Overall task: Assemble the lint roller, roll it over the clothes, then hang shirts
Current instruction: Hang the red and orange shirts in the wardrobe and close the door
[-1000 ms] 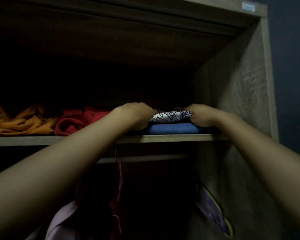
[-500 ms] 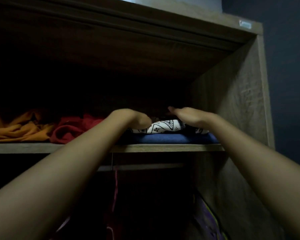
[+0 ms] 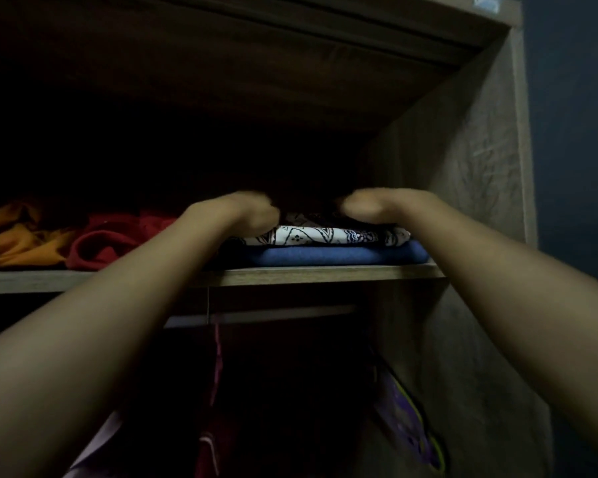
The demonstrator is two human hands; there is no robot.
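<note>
A folded white cloth with black patterns (image 3: 325, 234) lies on a folded blue cloth (image 3: 325, 256) at the right end of a wardrobe shelf (image 3: 325, 276). My left hand (image 3: 235, 212) rests on the left top edge of the white cloth, and my right hand (image 3: 377, 207) rests on its right top edge. Both hands are blurred, with fingers curled down toward the dark back of the shelf, so their grip is hidden. No lint roller is in view.
Red clothes (image 3: 107, 239) and orange clothes (image 3: 14, 236) lie bunched on the shelf to the left. Below the shelf runs a hanging rail (image 3: 273, 313) with a pink strap (image 3: 216, 357) and a purple garment (image 3: 404, 419). The wardrobe's side panel (image 3: 463, 167) stands close on the right.
My hands moved from the sides of the folded stack up onto the white cloth. The right hand, flat half a second ago, now has its fingers curled.
</note>
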